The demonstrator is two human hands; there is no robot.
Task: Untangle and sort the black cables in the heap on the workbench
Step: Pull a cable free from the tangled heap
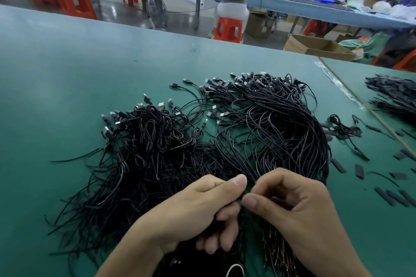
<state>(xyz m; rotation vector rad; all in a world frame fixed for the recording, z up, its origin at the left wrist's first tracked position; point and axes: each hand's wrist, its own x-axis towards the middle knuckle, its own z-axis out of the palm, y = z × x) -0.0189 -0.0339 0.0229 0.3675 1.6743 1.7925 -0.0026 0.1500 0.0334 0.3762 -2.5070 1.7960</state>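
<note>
A big heap of thin black cables (157, 164) with USB plugs lies on the green workbench (56, 96). On its right side a combed bundle of cables (281, 123) fans away from me, plugs at the far end. My left hand (202, 209) grips the near ends of that bundle in a fist, thumb on top. My right hand (292, 204) meets it thumb to thumb and pinches cable ends between thumb and curled fingers. The cable ends inside both hands are hidden.
Short black sleeve pieces (391, 195) and a small cable tangle (344, 128) lie to the right. Another cable pile (394, 96) sits past a taped seam (351, 94). Beyond the far edge are red stools (228, 29), cardboard boxes (315, 47) and seated people.
</note>
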